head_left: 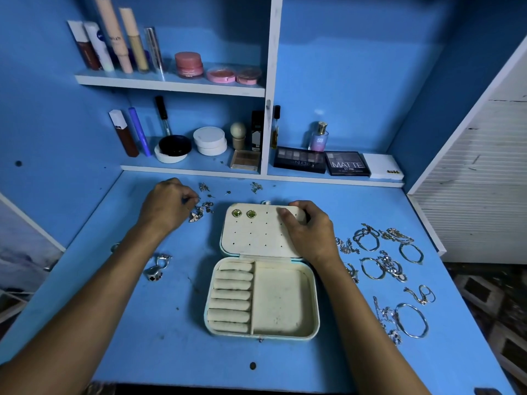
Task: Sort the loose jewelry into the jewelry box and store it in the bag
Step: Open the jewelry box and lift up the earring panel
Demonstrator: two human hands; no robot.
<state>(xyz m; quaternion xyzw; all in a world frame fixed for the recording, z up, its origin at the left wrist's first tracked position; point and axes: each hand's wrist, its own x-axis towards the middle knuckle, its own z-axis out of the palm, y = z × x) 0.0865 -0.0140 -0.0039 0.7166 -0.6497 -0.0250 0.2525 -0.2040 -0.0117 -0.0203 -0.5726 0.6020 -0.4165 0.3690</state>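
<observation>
A cream jewelry box [285, 303] lies open in the middle of the blue desk, its lid [256, 235] laid flat behind it. Two green stud earrings [243, 214] sit in the lid's top left holes. My right hand [309, 230] grips the lid's far right corner, thumb on its inner face. My left hand [168, 205] pinches a small earring among the loose earrings [204, 208] left of the box. Rings [156, 267] lie at the front left. Bracelets and chains [385, 260] are spread to the right. No bag is in view.
Two shelves at the back hold cosmetics: tubes [114, 41], pink jars [189, 64], compacts [209, 141], a perfume bottle [318, 136] and eyeshadow palettes [346, 163]. A white slatted panel [470, 195] stands at the right. The desk's front edge is near me.
</observation>
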